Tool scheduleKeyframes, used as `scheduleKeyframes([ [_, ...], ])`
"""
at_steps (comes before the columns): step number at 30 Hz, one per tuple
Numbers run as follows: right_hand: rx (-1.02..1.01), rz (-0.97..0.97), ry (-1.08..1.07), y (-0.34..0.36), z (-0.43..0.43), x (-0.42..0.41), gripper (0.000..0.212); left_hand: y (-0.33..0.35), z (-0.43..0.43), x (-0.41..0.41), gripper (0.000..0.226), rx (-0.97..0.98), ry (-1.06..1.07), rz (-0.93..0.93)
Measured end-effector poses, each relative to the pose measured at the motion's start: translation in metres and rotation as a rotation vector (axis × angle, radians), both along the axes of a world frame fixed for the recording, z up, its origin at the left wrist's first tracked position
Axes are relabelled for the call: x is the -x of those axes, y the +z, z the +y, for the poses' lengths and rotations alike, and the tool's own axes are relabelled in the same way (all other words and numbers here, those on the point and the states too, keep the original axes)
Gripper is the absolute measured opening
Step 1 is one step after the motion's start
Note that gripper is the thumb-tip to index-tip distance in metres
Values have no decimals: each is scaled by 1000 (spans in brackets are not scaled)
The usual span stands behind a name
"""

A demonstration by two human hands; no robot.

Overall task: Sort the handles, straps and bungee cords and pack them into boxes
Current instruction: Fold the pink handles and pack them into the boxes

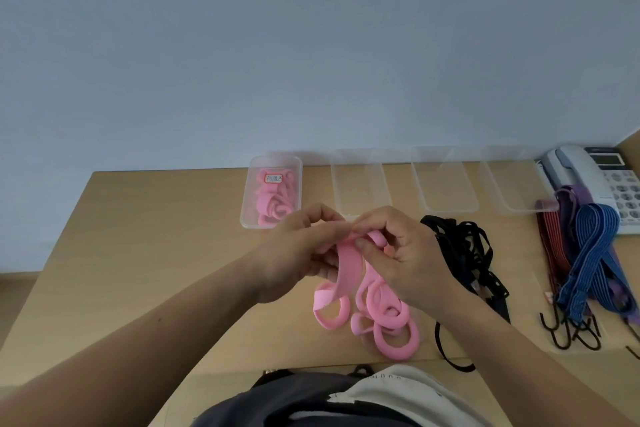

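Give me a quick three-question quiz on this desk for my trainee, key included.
1. True or false: the left hand and right hand both pinch the pink strap.
2. How many of the clear boxes along the desk's far edge hold nothing? A) one B) three C) four
3. Fill in: the hooked bungee cords lie just in front of the ____.
Key: 1 true; 2 B, only the left box holds pink handles; 3 telephone.
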State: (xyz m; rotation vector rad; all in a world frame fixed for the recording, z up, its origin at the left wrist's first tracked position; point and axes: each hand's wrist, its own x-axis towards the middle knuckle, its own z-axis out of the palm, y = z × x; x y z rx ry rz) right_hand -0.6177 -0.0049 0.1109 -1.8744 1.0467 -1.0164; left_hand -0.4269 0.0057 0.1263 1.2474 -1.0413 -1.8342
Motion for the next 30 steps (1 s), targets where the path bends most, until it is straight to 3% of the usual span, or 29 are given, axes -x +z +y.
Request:
scheduleKeyframes([
  [3,-29,-32,-11,-2,5,0,12,-1,3,2,17,15,43,15],
  [9,-427,-279,46,6,14,3,32,0,10,2,21,249,59,-34],
  [16,-531,-391,29,18,24,4,33,0,23,6,19,510,35,-203],
  [20,-501,-353,14,21,28,7,26,2,25,4,45,372,49,-114],
  [24,-455,-313,-7,20,33,9,19,6,25,-2,26,252,-52,-93],
  [30,-266,-206,-20,17,40,11,24,14,27,-3,25,194,-118,-89],
])
